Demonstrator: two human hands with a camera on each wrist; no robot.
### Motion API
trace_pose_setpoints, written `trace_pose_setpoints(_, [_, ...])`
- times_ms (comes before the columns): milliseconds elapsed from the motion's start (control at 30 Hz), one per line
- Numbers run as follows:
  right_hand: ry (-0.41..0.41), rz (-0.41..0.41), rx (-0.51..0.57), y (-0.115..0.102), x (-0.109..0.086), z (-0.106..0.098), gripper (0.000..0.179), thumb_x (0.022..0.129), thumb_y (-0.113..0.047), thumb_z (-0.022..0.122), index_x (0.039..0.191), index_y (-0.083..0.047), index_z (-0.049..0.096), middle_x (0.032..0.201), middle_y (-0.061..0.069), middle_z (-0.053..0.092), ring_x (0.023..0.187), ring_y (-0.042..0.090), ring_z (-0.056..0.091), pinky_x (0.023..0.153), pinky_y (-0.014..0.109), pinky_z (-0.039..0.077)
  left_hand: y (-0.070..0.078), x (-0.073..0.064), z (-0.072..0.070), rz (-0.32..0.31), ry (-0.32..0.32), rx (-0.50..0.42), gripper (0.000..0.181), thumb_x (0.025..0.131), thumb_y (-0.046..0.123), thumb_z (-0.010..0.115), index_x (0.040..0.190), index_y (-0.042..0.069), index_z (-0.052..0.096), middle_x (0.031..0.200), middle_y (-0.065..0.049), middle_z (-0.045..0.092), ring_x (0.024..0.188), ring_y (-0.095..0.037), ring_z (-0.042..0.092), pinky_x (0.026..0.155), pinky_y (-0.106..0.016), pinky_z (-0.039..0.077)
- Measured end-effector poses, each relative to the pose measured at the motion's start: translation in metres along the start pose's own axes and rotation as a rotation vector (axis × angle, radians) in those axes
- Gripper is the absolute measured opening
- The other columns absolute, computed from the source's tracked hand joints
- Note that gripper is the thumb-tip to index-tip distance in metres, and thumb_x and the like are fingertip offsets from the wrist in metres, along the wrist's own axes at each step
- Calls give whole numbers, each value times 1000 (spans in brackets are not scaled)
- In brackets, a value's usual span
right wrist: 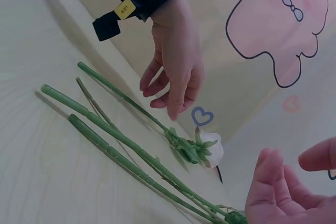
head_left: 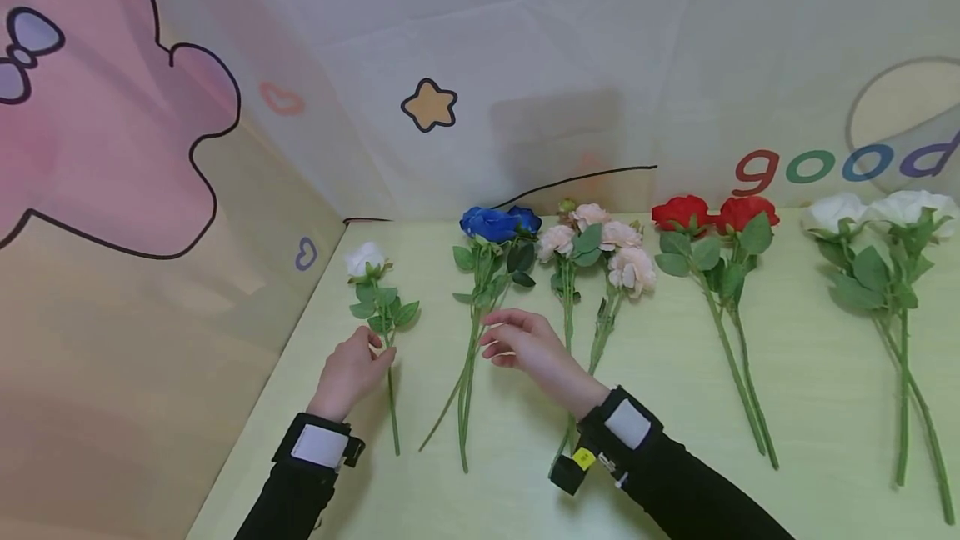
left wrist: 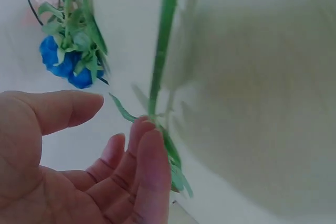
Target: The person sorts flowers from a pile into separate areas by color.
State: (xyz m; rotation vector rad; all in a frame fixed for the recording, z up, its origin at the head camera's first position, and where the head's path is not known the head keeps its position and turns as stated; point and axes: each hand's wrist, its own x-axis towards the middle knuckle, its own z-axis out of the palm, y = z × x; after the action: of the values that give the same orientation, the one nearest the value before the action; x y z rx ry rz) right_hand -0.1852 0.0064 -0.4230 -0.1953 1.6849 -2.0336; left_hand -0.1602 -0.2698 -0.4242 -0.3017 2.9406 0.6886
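On the left of the table lies a single white rose [head_left: 365, 259] with a green stem. My left hand [head_left: 352, 372] is at its stem, just below the leaves. In the left wrist view the thumb [left wrist: 73, 109] stands apart from the fingers [left wrist: 151, 156], whose tips are by the stem [left wrist: 164, 40]; whether they touch it I cannot tell. My right hand [head_left: 536, 352] hovers between the blue roses [head_left: 491, 225] and the pale pink flowers [head_left: 632, 269], thumb and fingers apart and holding nothing. The blue flowers' stems [right wrist: 131, 150] cross in the right wrist view.
Two red roses [head_left: 681, 213] and a bunch of white roses [head_left: 911, 211] lie to the right on the pale table [head_left: 660, 457]. A printed cloth backdrop [head_left: 360, 132] rises behind the table and along its left edge.
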Motion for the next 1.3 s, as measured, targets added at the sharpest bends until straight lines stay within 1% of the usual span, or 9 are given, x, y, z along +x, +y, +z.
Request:
trace_pose_setpoints(100, [-9, 10, 19, 1, 1, 3, 36, 104, -9, 46, 133, 11, 50, 96, 4, 67, 82, 9, 65, 77, 20, 54, -5, 0, 2, -35, -48, 20, 31, 98, 28, 60, 108, -1, 55, 86, -14, 66, 70, -23, 58, 56, -29, 40])
trace_pose_setpoints(233, [-4, 35, 42, 4, 3, 5, 36, 103, -8, 46, 134, 11, 50, 96, 4, 66, 82, 9, 64, 77, 19, 54, -10, 2, 6, -42, -89, 34, 29, 98, 28, 60, 103, -1, 59, 86, -12, 65, 73, -24, 58, 59, -29, 41])
trace_pose_setpoints(333, [3, 55, 50, 6, 3, 5, 37, 103, -8, 47, 135, 11, 50, 98, 6, 67, 82, 10, 65, 77, 19, 54, -11, 3, 9, -30, -93, 47, 27, 97, 26, 61, 97, 0, 62, 84, -11, 65, 72, -23, 57, 58, -29, 40])
trace_pose_setpoints(467, [-1, 50, 35, 9, 1, 3, 37, 102, -9, 48, 134, 11, 50, 101, 6, 67, 83, 9, 65, 78, 20, 53, -11, 4, 10, -16, -81, 59, 22, 95, 23, 62, 90, 1, 64, 79, -8, 64, 69, -21, 56, 57, -28, 39])
trace_pose_setpoints(633, [-12, 42, 17, 11, -2, -1, 36, 102, -9, 47, 133, 10, 51, 100, 5, 67, 85, 10, 65, 78, 20, 52, -10, 5, 11, -13, -72, 39, 20, 93, 20, 62, 86, 2, 64, 76, -7, 61, 68, -20, 54, 56, -27, 38])
trace_pose_setpoints(767, [-14, 39, 4, 12, -4, -6, 36, 103, -10, 48, 133, 9, 52, 100, 4, 68, 85, 9, 66, 79, 21, 52, -12, 6, 13, -31, -73, -22, 19, 93, 19, 61, 86, 1, 65, 76, -7, 62, 68, -19, 55, 57, -26, 39])
trace_pose_setpoints(933, [-12, 37, 3, 12, -8, -10, 37, 103, -11, 48, 133, 10, 52, 97, 1, 68, 85, 9, 65, 78, 22, 51, -12, 5, 14, -56, -91, -135, 19, 93, 19, 60, 85, 3, 65, 69, -5, 62, 65, -17, 56, 58, -26, 41])
trace_pose_setpoints(1100, [-4, 42, 18, 11, -9, -13, 36, 103, -11, 49, 132, 10, 52, 95, -1, 67, 84, 9, 65, 77, 21, 52, -11, 5, 15, -63, -113, -228, 20, 94, 18, 58, 88, 0, 65, 69, -5, 63, 65, -16, 58, 59, -26, 43])
trace_pose_setpoints(1300, [6, 41, 15, 10, -10, -15, 37, 103, -11, 49, 133, 10, 52, 95, -1, 67, 83, 9, 66, 77, 21, 52, -11, 6, 16, -66, -120, -298, 20, 96, 16, 58, 91, -2, 65, 69, -4, 61, 63, -14, 57, 60, -26, 45])
